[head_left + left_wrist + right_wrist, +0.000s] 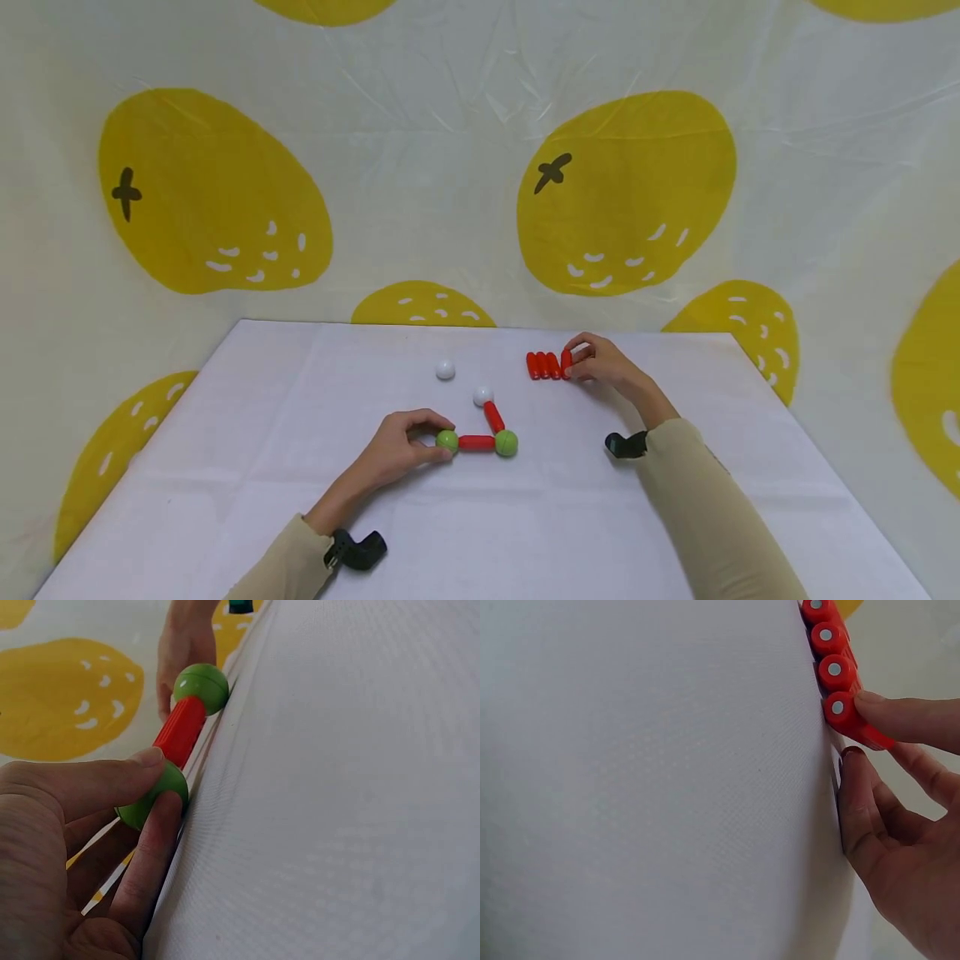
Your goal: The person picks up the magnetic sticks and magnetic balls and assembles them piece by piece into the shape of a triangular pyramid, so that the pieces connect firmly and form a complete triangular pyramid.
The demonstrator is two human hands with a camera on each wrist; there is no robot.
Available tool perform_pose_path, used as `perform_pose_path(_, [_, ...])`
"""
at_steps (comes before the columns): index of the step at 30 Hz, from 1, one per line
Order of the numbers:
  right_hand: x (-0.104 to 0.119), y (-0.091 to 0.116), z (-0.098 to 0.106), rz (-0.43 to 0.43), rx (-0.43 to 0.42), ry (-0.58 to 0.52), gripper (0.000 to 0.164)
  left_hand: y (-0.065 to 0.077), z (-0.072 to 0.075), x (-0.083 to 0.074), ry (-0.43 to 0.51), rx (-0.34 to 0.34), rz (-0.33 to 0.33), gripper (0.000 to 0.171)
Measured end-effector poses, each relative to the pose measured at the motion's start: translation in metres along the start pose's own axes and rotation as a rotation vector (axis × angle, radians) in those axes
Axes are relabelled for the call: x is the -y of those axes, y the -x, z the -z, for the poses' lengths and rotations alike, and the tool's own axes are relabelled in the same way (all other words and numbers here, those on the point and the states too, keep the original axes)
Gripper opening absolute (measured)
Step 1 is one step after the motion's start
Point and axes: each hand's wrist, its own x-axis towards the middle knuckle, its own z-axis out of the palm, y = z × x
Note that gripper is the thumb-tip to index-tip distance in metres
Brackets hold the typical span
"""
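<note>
My left hand (pixel 395 447) holds a green ball (pixel 447 441) between thumb and fingers, low over the white table. A red magnetic rod (pixel 476 443) joins this ball to a second green ball (pixel 507 442). From there another red rod (pixel 493 417) runs back to a white ball (pixel 483 397), so the pieces form a bent chain. At the back right, my right hand (pixel 606 364) has its fingers about the end rod (pixel 845 712) of a row of red rods. Round silvery discs show in the rod ends in the right wrist view.
A loose white ball (pixel 446 369) lies behind the chain. The other red rods (pixel 543 365) lie side by side left of my right hand. The white table (pixel 555 533) ends at a backdrop (pixel 420 167) with yellow fruit shapes.
</note>
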Motion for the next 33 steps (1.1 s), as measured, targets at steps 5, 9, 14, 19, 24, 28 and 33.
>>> perform_pose_path(5, [0.000,0.000,-0.002,0.007,-0.018,-0.003,0.047,0.000,0.000,0.001,0.000,0.000,-0.010,0.032])
perform_pose_path(9, [-0.001,0.001,-0.003,-0.006,-0.036,-0.010,0.045,-0.001,0.000,0.002,0.006,0.003,-0.011,0.032])
perform_pose_path(14, [-0.002,0.003,-0.003,-0.006,-0.053,-0.021,0.036,0.000,0.000,0.004,0.005,0.004,-0.008,0.032])
perform_pose_path(19, [-0.002,0.005,-0.003,0.000,-0.061,-0.045,0.033,0.000,-0.001,0.004,0.000,0.006,-0.008,0.032])
perform_pose_path(24, [-0.001,0.009,-0.001,-0.009,-0.065,-0.074,0.037,0.000,-0.001,0.004,0.002,0.002,0.007,0.032])
perform_pose_path(28, [0.002,0.015,-0.001,0.010,-0.065,-0.097,0.039,0.000,-0.001,0.003,0.002,0.002,0.005,0.032])
perform_pose_path(33, [0.004,0.023,-0.003,0.051,-0.059,-0.132,0.039,-0.001,-0.001,0.003,0.000,0.003,0.003,0.032])
